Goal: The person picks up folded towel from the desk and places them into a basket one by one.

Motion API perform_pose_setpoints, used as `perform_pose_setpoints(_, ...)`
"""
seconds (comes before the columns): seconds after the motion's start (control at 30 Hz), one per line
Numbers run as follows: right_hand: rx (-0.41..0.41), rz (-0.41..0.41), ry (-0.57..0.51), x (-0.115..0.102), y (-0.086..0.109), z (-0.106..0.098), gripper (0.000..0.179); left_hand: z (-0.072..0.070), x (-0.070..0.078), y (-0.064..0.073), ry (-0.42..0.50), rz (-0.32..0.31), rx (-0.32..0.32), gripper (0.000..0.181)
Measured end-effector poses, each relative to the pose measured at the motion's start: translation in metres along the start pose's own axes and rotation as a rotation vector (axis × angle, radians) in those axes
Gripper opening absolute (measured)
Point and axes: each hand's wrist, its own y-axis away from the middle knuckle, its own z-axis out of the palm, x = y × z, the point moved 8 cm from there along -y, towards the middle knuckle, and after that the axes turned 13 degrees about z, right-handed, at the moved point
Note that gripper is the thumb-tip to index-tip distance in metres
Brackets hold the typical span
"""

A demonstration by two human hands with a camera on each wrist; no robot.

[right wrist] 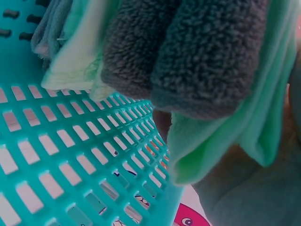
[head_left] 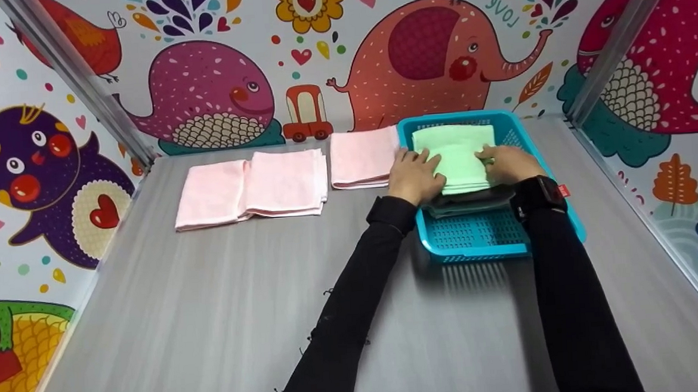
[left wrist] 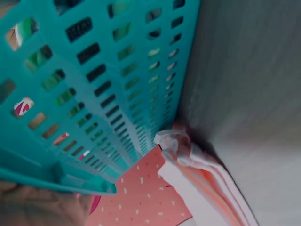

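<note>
A folded light-green towel lies on top of a stack in the blue plastic basket. Beneath it is a dark grey towel, whose thick folded edges fill much of the right wrist view. My left hand reaches over the basket's left rim, its fingers spread against the green towel's left edge. On the other side my right hand pinches the green towel's right edge between thumb and fingers. The right wrist view shows that hand's palm beside hanging green folds. Most left fingers are hidden in the left wrist view.
Left of the basket, near the back wall, lie folded pink towels: one close to the basket, another further left, and a third touching that one. Cartoon-printed walls enclose the grey table at the back and sides.
</note>
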Motion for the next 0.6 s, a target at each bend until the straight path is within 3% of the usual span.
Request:
perform_pose_setpoints(0.23,0.013,0.011,0.0,0.0011,0.0,-0.0003,0.054,0.0004,-0.001,-0.0027,0.006,-0.004,-0.001,0.058)
perform_pose_setpoints(0.6,0.025,-0.038,-0.082,0.001,0.0037,-0.0022,0.055,-0.0001,-0.0056,-0.0011,0.119,0.049,0.075,0.056)
